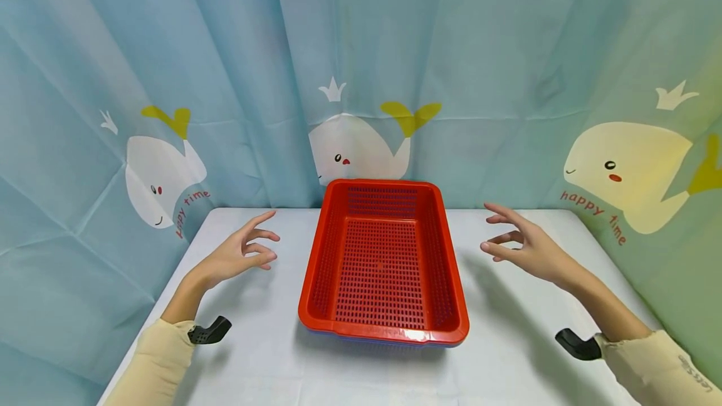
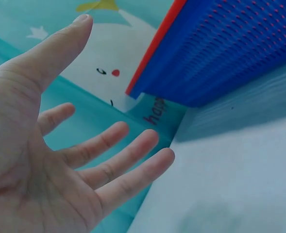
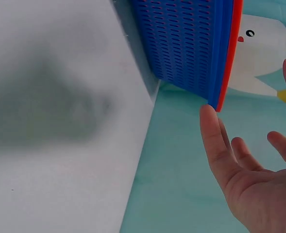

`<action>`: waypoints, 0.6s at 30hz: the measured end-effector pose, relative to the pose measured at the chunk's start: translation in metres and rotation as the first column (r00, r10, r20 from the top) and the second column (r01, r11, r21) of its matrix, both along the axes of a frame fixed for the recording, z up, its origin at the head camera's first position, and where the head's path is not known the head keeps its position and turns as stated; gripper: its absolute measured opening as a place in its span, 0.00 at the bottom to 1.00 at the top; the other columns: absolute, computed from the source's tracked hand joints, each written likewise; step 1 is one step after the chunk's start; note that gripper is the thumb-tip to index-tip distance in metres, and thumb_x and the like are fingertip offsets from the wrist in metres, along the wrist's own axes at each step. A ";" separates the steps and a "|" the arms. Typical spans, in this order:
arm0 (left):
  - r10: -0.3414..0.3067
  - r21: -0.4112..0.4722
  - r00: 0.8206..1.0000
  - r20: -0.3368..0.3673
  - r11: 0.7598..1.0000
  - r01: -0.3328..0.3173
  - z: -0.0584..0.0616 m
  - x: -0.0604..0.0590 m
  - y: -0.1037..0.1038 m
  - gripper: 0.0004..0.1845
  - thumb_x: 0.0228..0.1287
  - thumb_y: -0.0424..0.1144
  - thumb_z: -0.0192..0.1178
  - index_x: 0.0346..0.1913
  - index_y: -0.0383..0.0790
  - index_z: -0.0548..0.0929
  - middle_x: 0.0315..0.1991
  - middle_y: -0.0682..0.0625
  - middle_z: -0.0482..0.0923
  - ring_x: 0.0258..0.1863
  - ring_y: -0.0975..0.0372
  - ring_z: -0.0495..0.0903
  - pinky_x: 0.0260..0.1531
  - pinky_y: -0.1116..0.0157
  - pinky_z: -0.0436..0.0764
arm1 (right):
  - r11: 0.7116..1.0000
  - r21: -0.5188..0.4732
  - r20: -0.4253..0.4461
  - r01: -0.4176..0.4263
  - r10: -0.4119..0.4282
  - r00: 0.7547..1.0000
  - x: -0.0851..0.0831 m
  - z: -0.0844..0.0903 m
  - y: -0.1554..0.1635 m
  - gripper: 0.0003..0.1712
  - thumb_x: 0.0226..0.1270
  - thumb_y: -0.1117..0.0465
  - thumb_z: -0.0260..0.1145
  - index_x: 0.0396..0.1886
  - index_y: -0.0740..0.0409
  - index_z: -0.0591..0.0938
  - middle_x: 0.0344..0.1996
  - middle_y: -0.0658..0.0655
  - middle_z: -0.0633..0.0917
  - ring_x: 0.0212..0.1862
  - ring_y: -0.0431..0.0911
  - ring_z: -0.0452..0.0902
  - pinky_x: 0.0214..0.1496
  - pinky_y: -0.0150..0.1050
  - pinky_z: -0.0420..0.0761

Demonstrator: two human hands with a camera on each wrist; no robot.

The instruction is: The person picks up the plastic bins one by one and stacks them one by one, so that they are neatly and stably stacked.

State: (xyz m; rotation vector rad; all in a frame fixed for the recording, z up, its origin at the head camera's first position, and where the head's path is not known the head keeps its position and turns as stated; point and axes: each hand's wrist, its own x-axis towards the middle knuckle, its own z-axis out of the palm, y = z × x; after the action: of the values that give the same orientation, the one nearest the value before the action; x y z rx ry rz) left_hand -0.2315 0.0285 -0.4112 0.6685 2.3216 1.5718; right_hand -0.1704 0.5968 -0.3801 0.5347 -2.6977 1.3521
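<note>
Centre of the head frame: red perforated plastic basket (image 1: 383, 262), rectangular, nested on a blue perforated plastic basket (image 2: 220, 48) whose wall shows only in the wrist views and as a thin strip at the near rim. Both resting on the worktop (image 1: 271, 356), nothing inside.

Left hand (image 1: 239, 254) at centre left, right hand (image 1: 524, 244) at centre right; both raised above the surface, fingers spread and loosely bent, gripping nothing, well apart from each other and each a little way off the basket's long sides. No contact with either rim.

Likely trouble: only the red rim caught, so the nested pair splitting or the lower one dragging along and dropping. Uneven grip on the two sides, hence a tilt. Smooth covering under a light plastic stack, so a sideways slide on a one-sided push. Fingertips snagging in the perforations also possible.

Surface: pale grey-white cloth-like covering, slightly creased, soft shadows under both arms. Behind and to both sides: light blue curtain (image 1: 496, 67) printed with white and yellow whales and the words "happy time", closing off the worktop's far edge.
</note>
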 end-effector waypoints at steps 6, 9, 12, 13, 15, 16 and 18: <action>0.013 0.002 1.000 0.004 1.000 -0.013 -0.005 0.002 -0.005 0.42 0.66 0.40 0.65 0.75 0.68 0.53 0.62 0.43 0.69 0.48 0.48 0.82 0.46 0.57 0.83 | 0.999 0.004 -0.034 -0.034 0.034 0.999 0.003 -0.003 0.001 0.44 0.65 0.60 0.69 0.77 0.46 0.58 0.62 0.64 0.69 0.46 0.42 0.84 0.39 0.39 0.85; 0.016 0.005 1.000 0.001 1.000 -0.016 -0.006 0.003 -0.005 0.42 0.66 0.40 0.64 0.75 0.68 0.53 0.62 0.43 0.69 0.47 0.48 0.82 0.46 0.57 0.83 | 0.999 0.002 -0.037 -0.038 0.038 0.999 0.002 -0.004 0.001 0.45 0.65 0.61 0.69 0.77 0.46 0.58 0.63 0.64 0.69 0.46 0.41 0.84 0.39 0.38 0.85; 0.016 0.009 1.000 0.000 1.000 -0.016 -0.006 0.003 -0.004 0.42 0.66 0.40 0.64 0.75 0.68 0.53 0.62 0.44 0.69 0.47 0.47 0.82 0.46 0.57 0.83 | 0.999 0.001 -0.035 -0.035 0.035 0.999 0.002 -0.006 0.002 0.45 0.65 0.61 0.70 0.77 0.46 0.57 0.63 0.63 0.69 0.46 0.41 0.84 0.39 0.38 0.85; 0.016 0.011 1.000 0.000 1.000 -0.016 -0.006 0.003 -0.004 0.42 0.66 0.39 0.64 0.75 0.68 0.53 0.62 0.44 0.69 0.47 0.47 0.82 0.46 0.57 0.83 | 0.999 0.003 -0.036 -0.033 0.033 0.999 0.002 -0.006 0.002 0.45 0.65 0.60 0.70 0.77 0.46 0.57 0.63 0.63 0.69 0.46 0.41 0.84 0.39 0.38 0.85; 0.015 0.014 1.000 0.001 1.000 -0.015 -0.007 0.004 -0.004 0.42 0.66 0.39 0.64 0.75 0.68 0.53 0.62 0.44 0.69 0.48 0.44 0.81 0.46 0.57 0.83 | 1.000 0.006 -0.036 -0.031 0.031 0.999 0.002 -0.007 0.002 0.45 0.65 0.60 0.70 0.77 0.46 0.57 0.63 0.63 0.69 0.46 0.41 0.84 0.39 0.38 0.85; 0.014 0.016 1.000 0.002 1.000 -0.014 -0.007 0.004 -0.004 0.42 0.66 0.39 0.64 0.75 0.68 0.53 0.62 0.44 0.69 0.49 0.42 0.81 0.46 0.57 0.83 | 1.000 0.008 -0.039 -0.030 0.030 0.999 0.002 -0.007 0.003 0.45 0.65 0.60 0.70 0.77 0.46 0.57 0.63 0.64 0.69 0.46 0.41 0.84 0.39 0.37 0.85; 0.014 0.019 1.000 0.004 1.000 -0.014 -0.008 0.004 -0.003 0.42 0.66 0.39 0.64 0.75 0.68 0.53 0.62 0.43 0.69 0.50 0.40 0.79 0.46 0.58 0.83 | 1.000 0.015 -0.046 -0.027 0.028 0.999 0.002 -0.008 0.003 0.45 0.64 0.60 0.70 0.77 0.45 0.57 0.63 0.64 0.69 0.46 0.41 0.84 0.39 0.37 0.85</action>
State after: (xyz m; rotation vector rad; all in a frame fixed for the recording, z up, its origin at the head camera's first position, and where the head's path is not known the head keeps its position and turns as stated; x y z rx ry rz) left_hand -0.2279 0.0251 -0.4195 0.6548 2.3161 1.6014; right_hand -0.1687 0.5995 -0.3882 0.5985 -2.6748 1.3113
